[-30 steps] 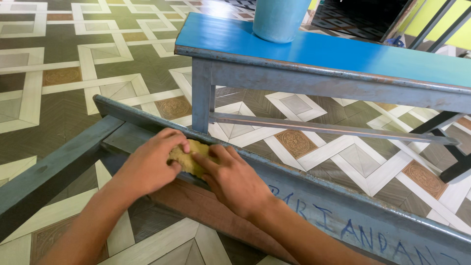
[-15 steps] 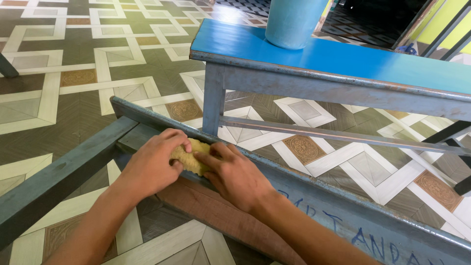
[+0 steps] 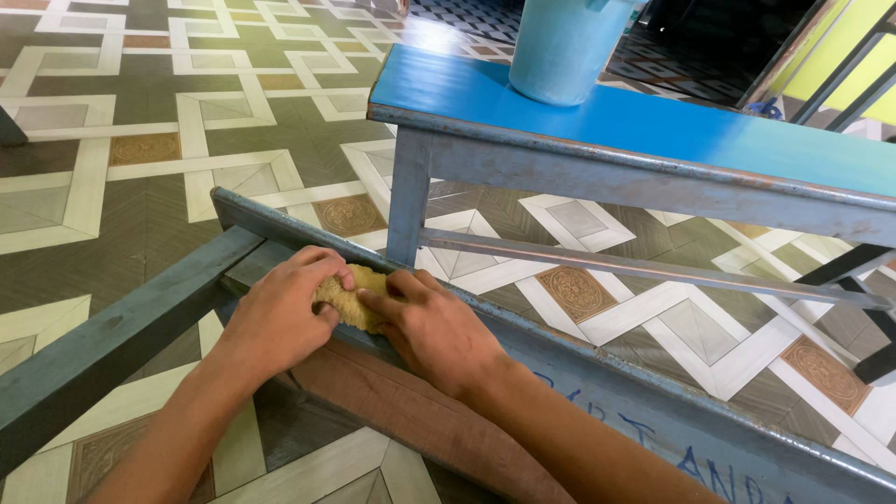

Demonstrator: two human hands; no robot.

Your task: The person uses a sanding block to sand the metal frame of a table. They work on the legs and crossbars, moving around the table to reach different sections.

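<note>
Both my hands press a yellow sponge [image 3: 359, 289] against the top rail of a grey-blue metal frame [image 3: 607, 373] that lies on its side on the floor. My left hand [image 3: 280, 317] covers the sponge's left end with its fingers curled over it. My right hand [image 3: 429, 331] lies on the sponge's right end, fingers pointing left. Only the middle of the sponge shows between the two hands. Blue handwriting marks the rail to the right of my right forearm.
A bench with a bright blue top [image 3: 653, 121] and grey metal legs stands just behind the frame. A light blue bucket [image 3: 565, 47] sits on it. A reddish-brown board [image 3: 411, 411] lies under the rail. The patterned tile floor [image 3: 112, 159] spreads to the left.
Both hands and the sponge have slid slightly left along the rail. The camera view has shifted a little, so the bench and bucket appear further right.
</note>
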